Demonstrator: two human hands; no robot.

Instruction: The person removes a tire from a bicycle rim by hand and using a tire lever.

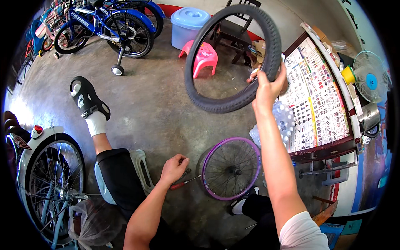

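Two hands work apart; right hand (266, 87), its grip clamped on the black tyre (233, 58), holds it raised above the floor; left hand (174, 167) rests fingers curled on a red-handled tool (183, 183) beside the purple rim (231, 168); refitting calls for aligning both.

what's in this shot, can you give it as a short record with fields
setting: concrete floor of a bicycle workshop
right hand: raised, gripping a black bicycle tyre by its rim edge
left hand: down at the floor, on a red-handled tool
wheel: purple-rimmed spoked wheel, bare of tyre, by the person's right leg
nearby: pink plastic stool, blue lidded bucket, blue child's bicycle, electric fan
left edge: white-fendered bicycle rear wheel
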